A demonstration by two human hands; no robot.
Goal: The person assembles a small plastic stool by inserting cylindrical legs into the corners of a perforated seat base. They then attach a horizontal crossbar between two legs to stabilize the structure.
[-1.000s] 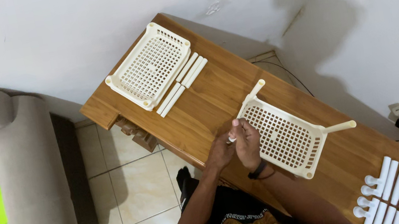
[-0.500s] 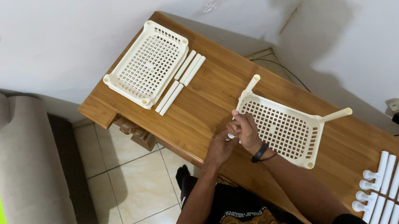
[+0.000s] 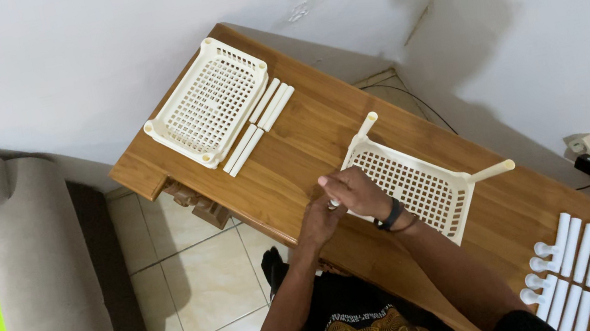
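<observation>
While both hands meet at the near corner of the cream perforated shelf tray (image 3: 415,183), the left hand (image 3: 319,222) and right hand (image 3: 355,191) pinch a small white leg tube (image 3: 333,203) between clenched fingers. Judging by the two legs already standing in other corners, it should go in square to its socket, the tray kept flat on the table (image 3: 306,139).

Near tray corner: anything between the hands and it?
Nothing visible. Both hands, left hand and right hand, already meet at the near corner of the cream perforated tray, around a small pale piece whose grip is too small to read. The wooden table nearby is bare.
</observation>
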